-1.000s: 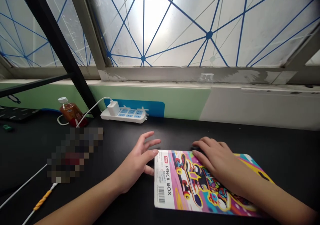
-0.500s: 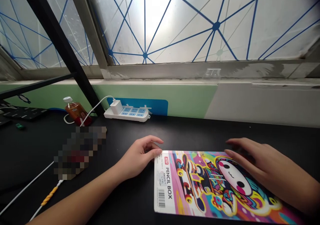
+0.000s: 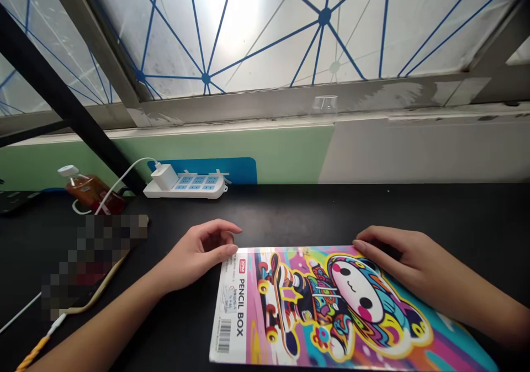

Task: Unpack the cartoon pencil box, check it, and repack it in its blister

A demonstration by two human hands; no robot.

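Note:
A flat, brightly printed pencil box (image 3: 314, 311) with a cartoon skateboard figure lies on the black table (image 3: 290, 212) in front of me. My left hand (image 3: 199, 250) is at its far left corner, the thumb on the white label strip and the fingers curled behind the far edge. My right hand (image 3: 399, 256) rests on the far edge toward the right, fingers curved over that edge. Both hands are closed on the box.
A white power strip (image 3: 186, 185) with a plugged charger and cable lies at the wall. An orange drink bottle (image 3: 89, 190) lies at the back left. A blurred object (image 3: 89, 256) and a cable (image 3: 28, 355) sit at the left. Taped windows rise behind.
My right hand slid from the middle of the box to its far right edge. My left hand's spread fingers curled onto the far left corner. The view shifted to the right.

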